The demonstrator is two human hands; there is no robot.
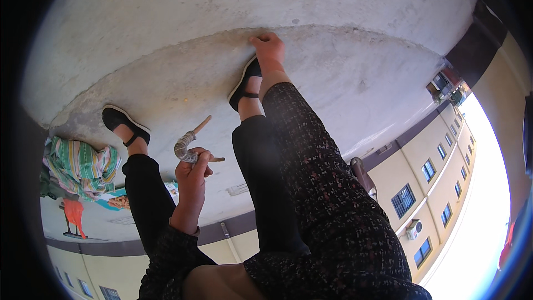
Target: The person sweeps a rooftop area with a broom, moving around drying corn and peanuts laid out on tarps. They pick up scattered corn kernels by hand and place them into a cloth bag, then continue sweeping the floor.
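My left hand (192,183) grips a curved wooden stick (204,124) near its lower end. Grey string or yarn (183,146) is wound thickly around the stick's bend, and both bare wooden ends stick out. Stretched forward past my right shoe (245,83), my right hand (270,50) is curled, thumb against fingers, above the concrete ground. Nothing shows between those fingers; anything very thin there would be too small to see. My left shoe (125,123), black with a strap, rests flat on the ground further left.
A striped cloth bundle (85,162) lies beside my left foot. Behind it are brownish pieces (120,202) on something blue and a red cloth or bag (74,212) on a dark stand. A rough seam (187,46) crosses the concrete. A building (399,175) with windows stands beyond.
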